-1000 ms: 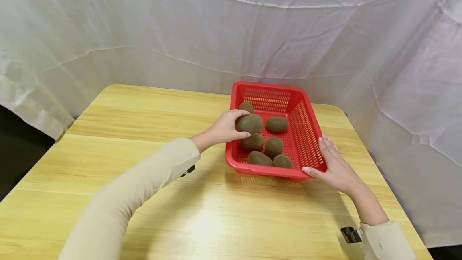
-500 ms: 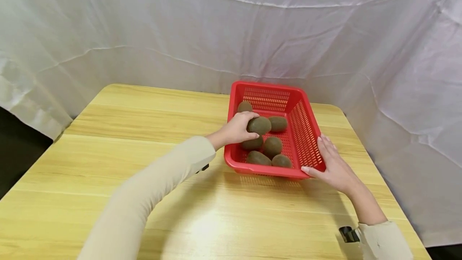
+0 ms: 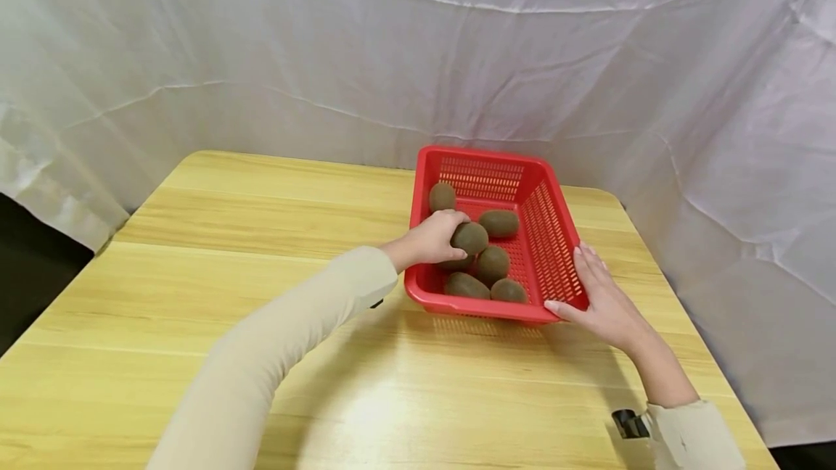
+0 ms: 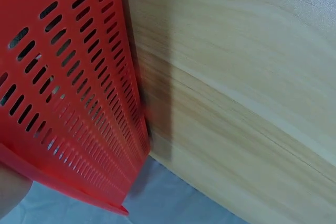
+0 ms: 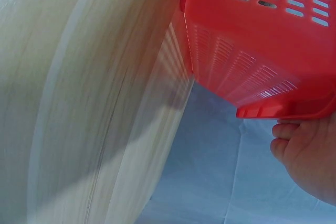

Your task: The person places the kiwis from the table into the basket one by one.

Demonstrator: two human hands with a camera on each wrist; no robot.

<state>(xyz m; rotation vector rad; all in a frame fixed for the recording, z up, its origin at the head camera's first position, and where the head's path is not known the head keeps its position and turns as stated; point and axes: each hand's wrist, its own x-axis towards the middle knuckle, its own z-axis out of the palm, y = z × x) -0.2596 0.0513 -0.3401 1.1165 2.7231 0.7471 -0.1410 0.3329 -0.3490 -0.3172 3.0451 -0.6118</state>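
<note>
In the head view, a red slotted plastic basket [image 3: 485, 310] stands on the wooden table. My left hand [image 3: 432, 238] reaches over its left rim and grips a brown kiwi [image 3: 470, 238] between thumb and fingers, low inside the basket. Under that hand another kiwi [image 3: 455, 265] is partly hidden. Several more lie on the basket floor, among them a kiwi [image 3: 443, 196] in the far left corner and a kiwi [image 3: 499, 223] toward the right. At the near right corner my right hand [image 3: 604, 303] holds the rim, thumb on the front edge and fingers along the side.
The table [image 3: 196, 267] extends left and in front of the basket. A pale cloth [image 3: 366, 56] hangs behind and to the right. In both wrist views the basket's slotted walls fill much of the picture.
My left hand has carried the kiwi rightward and then slightly nearer and lower inside the basket. The far left kiwi shows more fully. My right hand has stayed on the corner.
</note>
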